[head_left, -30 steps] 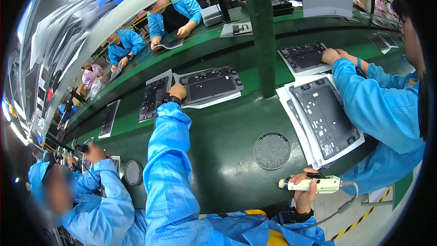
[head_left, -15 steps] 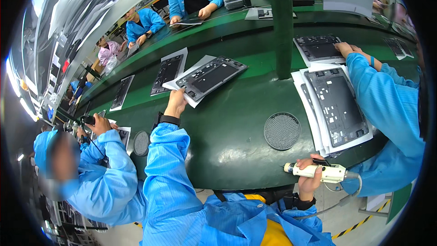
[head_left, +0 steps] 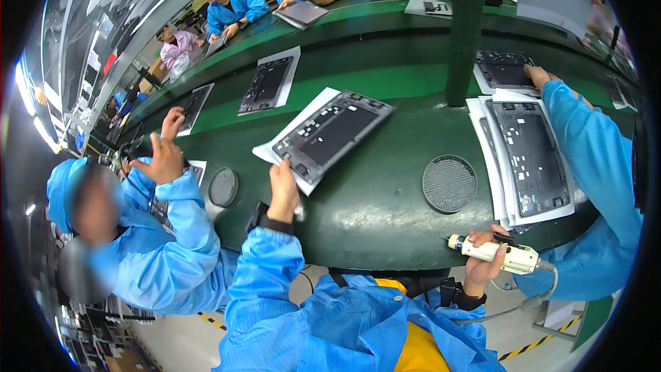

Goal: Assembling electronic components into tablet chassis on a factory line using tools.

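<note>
My left hand [head_left: 283, 193] grips the near corner of a dark grey tablet back housing [head_left: 337, 134], thumb on top. A white sheet [head_left: 270, 153] lies under the housing and sticks out on its left side. Both sit slanted over the green bench. In my right hand [head_left: 478, 269] is a cream electric screwdriver [head_left: 516, 259], held level beyond the bench's front edge. Its tip points left and a grey cable runs from its rear. Nearest that tool, on the bench, is a round grey dish [head_left: 449, 184] with a gridded face.
Right of the dish lies a stack of tablet housings and sheets [head_left: 527, 158]. A green post [head_left: 465, 34] rises behind it. A co-worker's blue sleeve [head_left: 592, 131] reaches in from the right. Another person [head_left: 169, 241] works close on my left, beside a second dish [head_left: 223, 187].
My left hand has drawn the housing and sheet nearer to me. My right hand keeps hold of the screwdriver. The person on my left has raised a hand, and the view has shifted a little.
</note>
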The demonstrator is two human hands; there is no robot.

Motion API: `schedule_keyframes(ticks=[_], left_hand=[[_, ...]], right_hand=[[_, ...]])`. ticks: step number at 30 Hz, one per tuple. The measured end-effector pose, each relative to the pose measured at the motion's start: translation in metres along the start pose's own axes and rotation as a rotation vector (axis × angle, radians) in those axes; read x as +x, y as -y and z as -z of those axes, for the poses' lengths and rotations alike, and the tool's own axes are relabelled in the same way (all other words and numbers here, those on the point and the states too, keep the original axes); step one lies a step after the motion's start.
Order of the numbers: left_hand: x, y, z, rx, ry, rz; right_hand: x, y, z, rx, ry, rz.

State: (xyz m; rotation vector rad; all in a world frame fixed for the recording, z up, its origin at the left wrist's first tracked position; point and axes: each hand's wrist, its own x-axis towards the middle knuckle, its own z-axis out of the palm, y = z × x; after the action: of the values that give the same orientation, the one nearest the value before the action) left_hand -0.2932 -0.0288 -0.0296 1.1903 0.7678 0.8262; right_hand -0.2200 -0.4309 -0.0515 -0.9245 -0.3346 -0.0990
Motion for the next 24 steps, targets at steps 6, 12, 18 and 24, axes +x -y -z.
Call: schedule_keyframes(ticks=[6, 12, 18, 24], left_hand=[[-0.131, -0.002, 0.02, -0.046, -0.021, 0.193], [-0.213, -0.005, 0.014, -0.14, 0.046, 0.533], [-0.224, -0.025, 0.031, -0.15, 0.331, 0.939], [-0.18, -0.072, 0.022, 0.365, 1.362, 0.893]], right_hand=[[0.002, 0.004, 0.003, 0.024, 0.031, -0.015], [0.006, 0.004, -0.008, 0.005, 0.011, -0.029], [0.007, 0.007, -0.008, -0.001, -0.007, -0.038], [0.006, 0.009, -0.01, -0.014, -0.022, -0.021]])
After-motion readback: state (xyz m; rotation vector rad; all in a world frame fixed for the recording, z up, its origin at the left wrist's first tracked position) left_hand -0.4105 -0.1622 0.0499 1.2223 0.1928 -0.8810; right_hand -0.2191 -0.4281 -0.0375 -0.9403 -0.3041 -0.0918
